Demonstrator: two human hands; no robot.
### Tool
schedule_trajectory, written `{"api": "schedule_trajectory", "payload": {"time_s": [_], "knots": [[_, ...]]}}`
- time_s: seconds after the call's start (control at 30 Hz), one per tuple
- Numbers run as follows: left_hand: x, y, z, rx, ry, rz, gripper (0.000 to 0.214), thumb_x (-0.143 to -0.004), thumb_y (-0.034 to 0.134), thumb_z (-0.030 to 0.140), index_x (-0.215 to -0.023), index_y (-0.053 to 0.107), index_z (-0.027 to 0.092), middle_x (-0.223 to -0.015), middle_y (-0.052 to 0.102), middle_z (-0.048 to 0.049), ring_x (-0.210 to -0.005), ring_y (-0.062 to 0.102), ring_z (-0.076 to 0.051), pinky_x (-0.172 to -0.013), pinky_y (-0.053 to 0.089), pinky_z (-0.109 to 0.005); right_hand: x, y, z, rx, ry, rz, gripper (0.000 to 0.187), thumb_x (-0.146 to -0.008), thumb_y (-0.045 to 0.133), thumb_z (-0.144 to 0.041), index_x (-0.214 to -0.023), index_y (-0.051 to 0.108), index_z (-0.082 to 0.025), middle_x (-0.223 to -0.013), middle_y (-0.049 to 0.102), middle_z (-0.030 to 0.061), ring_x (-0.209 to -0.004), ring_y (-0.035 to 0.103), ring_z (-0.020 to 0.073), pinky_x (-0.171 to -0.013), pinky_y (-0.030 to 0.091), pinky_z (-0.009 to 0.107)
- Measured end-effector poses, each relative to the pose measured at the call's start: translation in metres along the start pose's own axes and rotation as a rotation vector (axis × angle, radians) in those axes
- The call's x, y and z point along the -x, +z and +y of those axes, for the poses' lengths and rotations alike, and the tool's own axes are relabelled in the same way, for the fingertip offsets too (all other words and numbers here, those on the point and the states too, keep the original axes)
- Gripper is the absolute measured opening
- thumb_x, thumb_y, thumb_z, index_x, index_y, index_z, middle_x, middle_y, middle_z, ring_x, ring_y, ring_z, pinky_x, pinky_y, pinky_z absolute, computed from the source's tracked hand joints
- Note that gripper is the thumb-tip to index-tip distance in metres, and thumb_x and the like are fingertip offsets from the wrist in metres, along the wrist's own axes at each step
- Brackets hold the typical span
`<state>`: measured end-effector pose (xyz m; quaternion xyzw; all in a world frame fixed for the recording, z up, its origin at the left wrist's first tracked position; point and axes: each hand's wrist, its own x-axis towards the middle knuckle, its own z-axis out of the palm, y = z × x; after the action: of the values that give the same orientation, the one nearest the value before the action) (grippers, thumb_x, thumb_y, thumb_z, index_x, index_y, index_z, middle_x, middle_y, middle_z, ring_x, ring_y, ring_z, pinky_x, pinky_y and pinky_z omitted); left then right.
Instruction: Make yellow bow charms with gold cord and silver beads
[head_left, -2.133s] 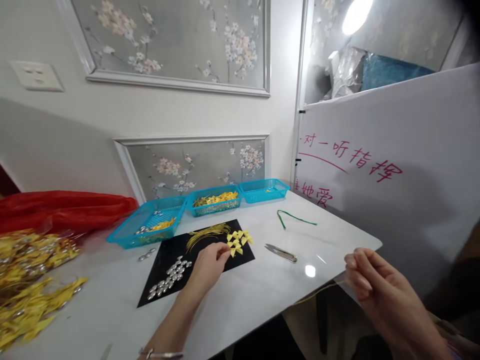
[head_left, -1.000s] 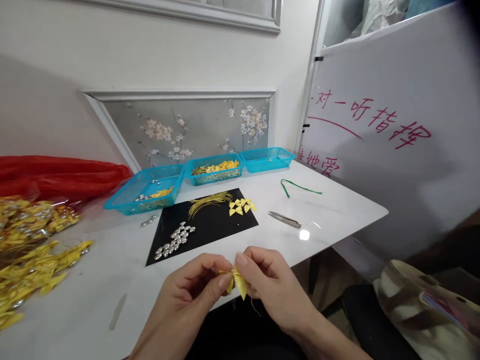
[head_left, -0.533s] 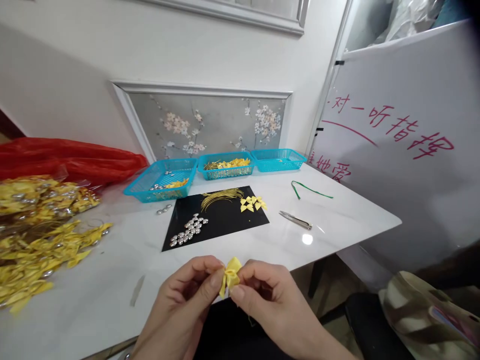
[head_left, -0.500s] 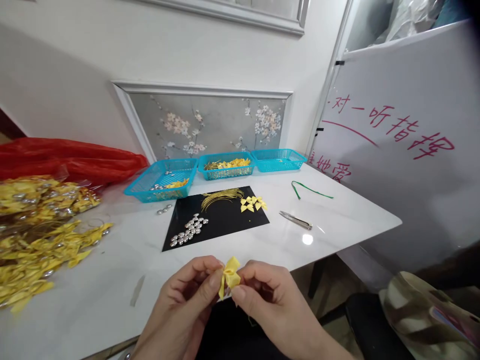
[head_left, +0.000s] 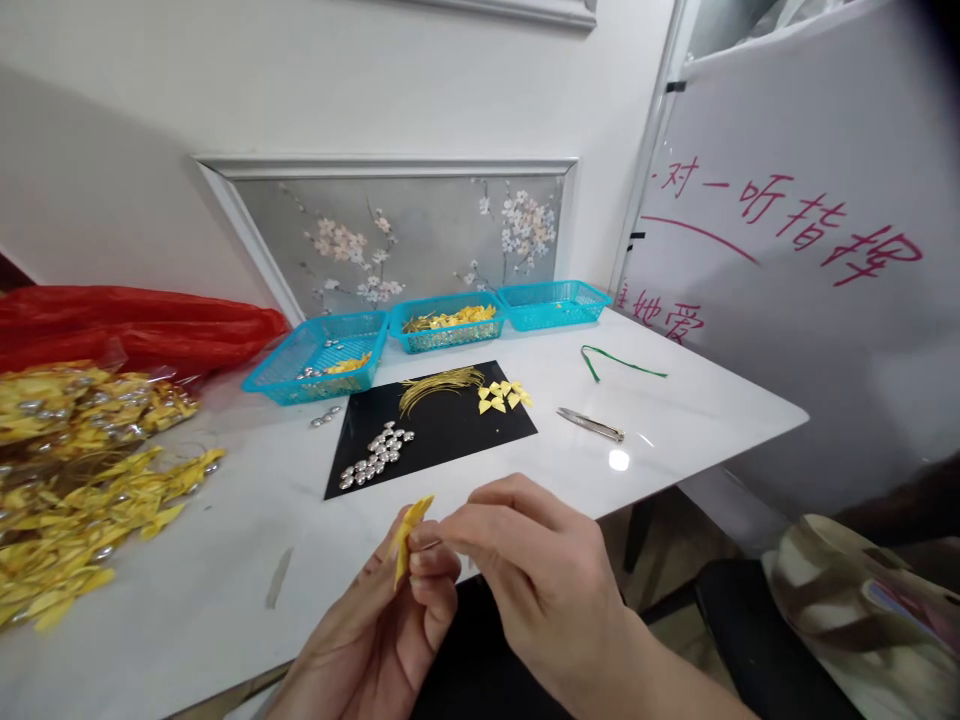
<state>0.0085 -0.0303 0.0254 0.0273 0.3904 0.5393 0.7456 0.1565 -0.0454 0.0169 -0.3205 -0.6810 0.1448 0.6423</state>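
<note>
My left hand pinches a yellow ribbon bow, which is turned edge-on. Close behind the bow, my right hand has its thumb and fingertips pressed together on something too small to make out. Beyond the hands lies a black mat on the white table. On it are silver oval beads, a bundle of gold cords and several small yellow bows. Thread snips rest to the right of the mat.
Three blue baskets stand along the wall. At left, yellow bows with beads are heaped by red fabric. A green cord lies at right, and a tape strip at left. A whiteboard stands beyond the table's right edge.
The bow has turned from facing me to edge-on and shifted left within my left hand. My right hand has let go of its petals and moved behind it, with its back now towards me.
</note>
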Motion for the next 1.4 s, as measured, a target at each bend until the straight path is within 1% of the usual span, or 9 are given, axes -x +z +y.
{"api": "schedule_trajectory", "payload": {"time_s": [0.1,0.3,0.43,0.57,0.7,0.87,1.13,1.27,1.4], "knots": [[0.000,0.000,-0.001,-0.021,0.016,0.008,0.045,-0.096,0.033,0.000,-0.078,0.072,0.013,-0.074,0.072,-0.0102,-0.058,0.072,-0.014,-0.052,0.062,-0.022,-0.003,0.002,-0.001,0.101,-0.027,0.053,0.028,-0.094,0.047,-0.007,-0.094,0.074,-0.016,-0.081,0.060,0.0056,-0.073,0.060,0.0132,-0.062,0.055,0.022],[0.002,-0.005,-0.002,-0.038,0.003,0.003,0.037,-0.093,0.041,-0.001,-0.079,0.072,0.013,-0.080,0.072,-0.0107,-0.060,0.071,-0.014,-0.055,0.063,-0.025,0.000,0.005,-0.003,0.218,-0.035,0.019,0.028,-0.090,0.048,-0.004,-0.086,0.074,-0.010,-0.073,0.057,0.0075,-0.066,0.055,0.0146,-0.057,0.051,0.025],[0.003,-0.007,-0.001,-0.121,0.053,0.021,0.029,-0.087,0.049,-0.002,-0.081,0.072,0.014,-0.080,0.071,-0.0080,-0.064,0.071,-0.015,-0.059,0.063,-0.026,0.000,0.005,-0.004,0.265,-0.052,0.014,0.028,-0.088,0.047,-0.003,-0.083,0.073,-0.011,-0.071,0.055,0.0068,-0.063,0.054,0.0145,-0.055,0.049,0.025],[0.002,-0.010,-0.001,-0.252,0.143,-0.036,0.016,-0.073,0.074,0.003,-0.081,0.074,0.017,-0.072,0.068,-0.0027,-0.061,0.068,-0.015,-0.055,0.062,-0.024,0.002,0.003,-0.004,0.300,-0.047,0.011,0.030,-0.087,0.045,0.000,-0.082,0.071,-0.015,-0.071,0.052,0.0043,-0.062,0.052,0.0137,-0.054,0.047,0.025],[0.003,-0.017,-0.001,-0.382,0.218,-0.106,0.033,-0.055,0.093,0.018,-0.083,0.077,0.018,-0.074,0.070,-0.0027,-0.063,0.066,-0.014,-0.059,0.061,-0.021,0.006,0.000,-0.001,0.227,0.004,-0.011,0.030,-0.088,0.046,0.000,-0.089,0.071,-0.017,-0.077,0.052,0.0041,-0.063,0.052,0.0127,-0.054,0.047,0.023],[0.009,-0.016,0.000,-0.480,0.247,-0.163,0.028,-0.059,0.093,0.027,-0.081,0.078,0.019,-0.069,0.069,-0.0008,-0.063,0.062,-0.012,-0.061,0.059,-0.018,0.008,0.001,0.007,0.060,0.062,-0.031,0.027,-0.092,0.050,-0.005,-0.096,0.073,-0.019,-0.079,0.055,0.0040,-0.066,0.056,0.0124,-0.056,0.049,0.022],[0.010,-0.015,0.001,-0.434,0.211,-0.189,0.025,-0.057,0.094,0.023,-0.078,0.079,0.019,-0.068,0.071,0.0000,-0.063,0.063,-0.011,-0.061,0.058,-0.017,0.010,0.004,0.009,-0.065,0.205,-0.037,0.022,-0.092,0.058,-0.013,-0.091,0.077,-0.024,-0.073,0.056,0.0010,-0.064,0.056,0.0121,-0.055,0.047,0.021],[0.008,-0.020,0.002,-0.446,0.181,-0.199,0.025,-0.058,0.093,0.023,-0.079,0.080,0.019,-0.066,0.071,-0.0003,-0.060,0.063,-0.011,-0.059,0.058,-0.017,0.013,0.004,0.012,-0.107,0.215,-0.027,0.022,-0.091,0.060,-0.013,-0.093,0.078,-0.027,-0.074,0.057,0.0007,-0.065,0.057,0.0118,-0.056,0.047,0.021],[0.014,-0.011,0.002,-0.400,0.149,-0.163,0.030,-0.052,0.096,0.023,-0.076,0.080,0.019,-0.066,0.073,-0.0007,-0.060,0.064,-0.011,-0.059,0.057,-0.017,0.015,0.005,0.018,-0.089,0.192,-0.022,0.024,-0.090,0.060,-0.011,-0.093,0.078,-0.027,-0.074,0.059,0.0013,-0.065,0.059,0.0121,-0.057,0.048,0.020]]}}
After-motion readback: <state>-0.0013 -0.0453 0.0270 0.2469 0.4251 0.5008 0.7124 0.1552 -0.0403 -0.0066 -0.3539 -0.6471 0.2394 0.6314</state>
